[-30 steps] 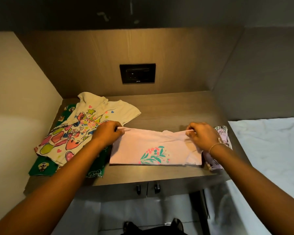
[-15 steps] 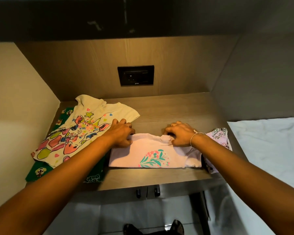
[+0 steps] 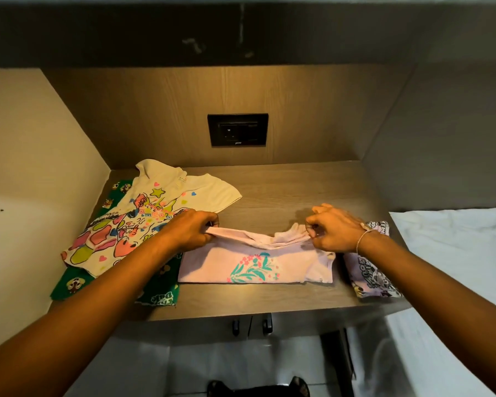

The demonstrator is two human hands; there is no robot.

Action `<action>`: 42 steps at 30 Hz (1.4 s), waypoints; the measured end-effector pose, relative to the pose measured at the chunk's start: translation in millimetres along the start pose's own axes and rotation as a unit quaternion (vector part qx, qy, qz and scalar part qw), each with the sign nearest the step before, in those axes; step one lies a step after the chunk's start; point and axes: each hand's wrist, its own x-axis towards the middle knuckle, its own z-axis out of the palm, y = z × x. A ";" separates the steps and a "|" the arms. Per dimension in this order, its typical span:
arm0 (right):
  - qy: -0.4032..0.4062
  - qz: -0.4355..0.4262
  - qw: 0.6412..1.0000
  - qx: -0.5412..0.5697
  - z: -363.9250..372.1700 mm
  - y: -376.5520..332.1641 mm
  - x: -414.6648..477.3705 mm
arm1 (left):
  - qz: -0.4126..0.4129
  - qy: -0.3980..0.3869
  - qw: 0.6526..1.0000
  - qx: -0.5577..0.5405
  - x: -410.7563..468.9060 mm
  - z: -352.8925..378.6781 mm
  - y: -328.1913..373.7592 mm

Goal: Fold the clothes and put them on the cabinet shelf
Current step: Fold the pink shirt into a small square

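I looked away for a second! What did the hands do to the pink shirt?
Both hands, left and right, went from pressing the pink shirt flat to pinching its far edge and lifting it, moving apart. The cream shirt, green cloth and purple garment stayed put.

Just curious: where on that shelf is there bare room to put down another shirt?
Behind the pink shirt, up to the socket wall. A thin strip along the front edge. Left is crowded: cream shirt over green cloth.

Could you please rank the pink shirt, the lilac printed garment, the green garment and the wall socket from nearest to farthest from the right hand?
1. pink shirt: pinched in the right hand.
2. lilac printed garment: just right of the wrist.
3. wall socket: on the back panel.
4. green garment: far left.
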 end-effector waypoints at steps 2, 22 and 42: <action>-0.022 0.017 0.998 0.052 -1.8 1.3 2.5 | -0.005 0.005 1.000 -0.005 1.2 1.6 -1.4; -0.081 0.012 0.996 -0.040 14.9 8.2 66.7 | -0.099 0.058 0.991 0.074 5.1 7.5 -3.1; 0.067 -0.017 0.995 -0.075 30.2 3.0 -11.5 | -0.024 0.056 0.984 0.166 -64.5 41.7 14.9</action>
